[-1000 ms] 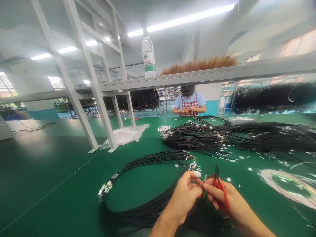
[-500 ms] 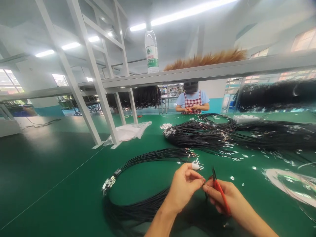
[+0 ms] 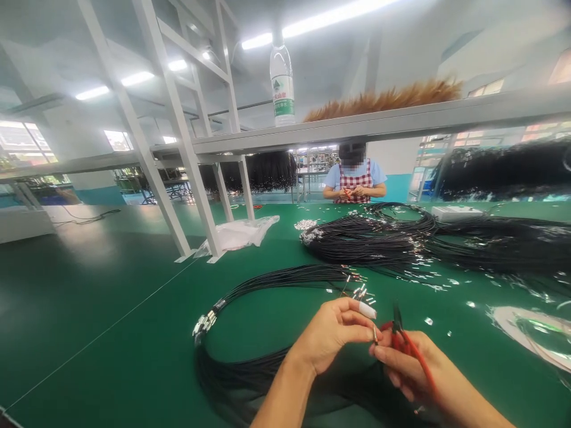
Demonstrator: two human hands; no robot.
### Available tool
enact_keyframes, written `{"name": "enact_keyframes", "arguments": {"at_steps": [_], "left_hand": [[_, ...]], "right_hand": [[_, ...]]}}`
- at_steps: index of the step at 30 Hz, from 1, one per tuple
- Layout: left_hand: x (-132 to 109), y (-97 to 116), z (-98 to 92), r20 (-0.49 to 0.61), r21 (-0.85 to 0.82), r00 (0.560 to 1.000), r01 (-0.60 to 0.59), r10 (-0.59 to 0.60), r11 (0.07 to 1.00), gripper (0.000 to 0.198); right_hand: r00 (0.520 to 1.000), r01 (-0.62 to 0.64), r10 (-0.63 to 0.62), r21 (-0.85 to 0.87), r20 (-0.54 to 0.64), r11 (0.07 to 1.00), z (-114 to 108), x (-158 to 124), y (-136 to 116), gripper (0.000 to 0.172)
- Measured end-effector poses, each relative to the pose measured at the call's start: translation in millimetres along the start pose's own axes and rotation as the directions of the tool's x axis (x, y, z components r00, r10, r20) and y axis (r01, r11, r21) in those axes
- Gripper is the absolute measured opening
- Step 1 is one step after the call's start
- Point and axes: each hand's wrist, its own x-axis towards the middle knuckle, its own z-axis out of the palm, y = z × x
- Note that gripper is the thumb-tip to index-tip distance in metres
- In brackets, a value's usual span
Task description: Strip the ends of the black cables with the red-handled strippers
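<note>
My left hand [image 3: 323, 339], a white wrap on one fingertip, pinches a thin black cable's metal-tipped end [image 3: 375, 334]. My right hand [image 3: 413, 365] holds red-handled pliers [image 3: 419, 356], their dark jaws pointing up and away from the cable end. The right thumb and a fingertip meet the same cable close to the left fingertips. Beneath and left of my hands, a looped bundle of black cables [image 3: 263, 280] lies on the green table, with silver connectors [image 3: 205, 323] at its left bend. Several bare metal-tipped ends [image 3: 363, 293] lie just beyond my left hand.
A larger pile of black cables [image 3: 357, 241] lies farther back, beside small silver pieces [image 3: 306, 224]. White shelf legs [image 3: 196, 196] stand on the table by a plastic bag [image 3: 238, 233]. A bottle [image 3: 282, 89] stands on the shelf. Across the table a person [image 3: 354, 178] works.
The view has shifted slightly. The cable's metal tip now shows upright between my fingers. The pliers' handles look more spread in my right hand.
</note>
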Motion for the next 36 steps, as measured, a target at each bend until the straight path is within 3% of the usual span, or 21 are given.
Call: {"name": "enact_keyframes", "arguments": {"at_steps": [6, 19, 27, 30, 36], "left_hand": [[6, -5, 1.9, -0.2, 0.107, 0.975, -0.078, 0.098, 0.991, 0.032], [2, -6, 6.1, 0.024, -0.037, 0.997, -0.071, 0.072, 0.997, 0.03], [8, -15, 11.4, -0.162, 0.215, 0.968, -0.153, 0.19, 0.965, 0.024], [11, -16, 10.2, -0.211, 0.18, 0.959, -0.154, 0.191, 0.972, 0.028], [8, -9, 8.7, -0.232, 0.003, 0.97, -0.067, 0.066, 0.998, 0.031]], "right_hand": [[0.994, 0.017, -0.008, 0.078, -0.109, 0.997, 1, 7, 3, 0.041], [0.996, -0.028, 0.034, 0.073, -0.081, 0.997, 7, 4, -3, 0.041], [0.985, -0.009, 0.026, 0.099, -0.171, 0.995, 7, 9, 1, 0.042], [0.983, -0.018, 0.042, 0.132, -0.178, 0.991, 4, 9, 0, 0.041], [0.994, 0.01, 0.016, 0.234, -0.11, 0.972, 3, 4, 0, 0.039]]}}
